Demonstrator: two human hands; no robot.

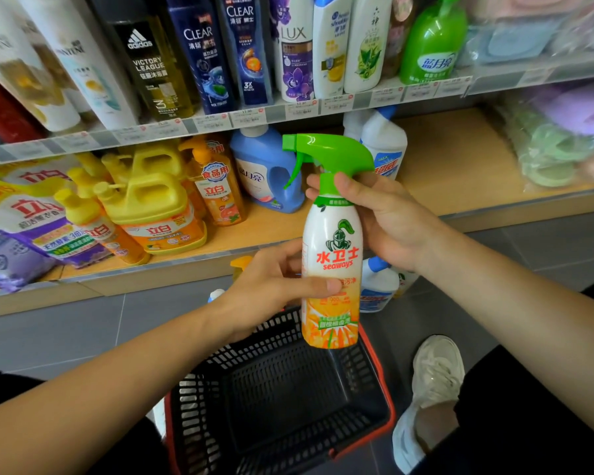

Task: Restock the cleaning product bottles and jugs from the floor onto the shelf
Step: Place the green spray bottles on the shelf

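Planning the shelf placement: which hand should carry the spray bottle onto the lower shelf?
Right, probably. The right hand grips the spray bottle round its neck, and the bare stretch of the lower shelf lies on its side. The left hand only holds the body.

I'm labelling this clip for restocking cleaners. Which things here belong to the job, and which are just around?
Job: spray bottle, held by left hand and right hand; blue-capped bottle on the floor; lower shelf.
Just around: shampoo bottles above; basket; shoe.
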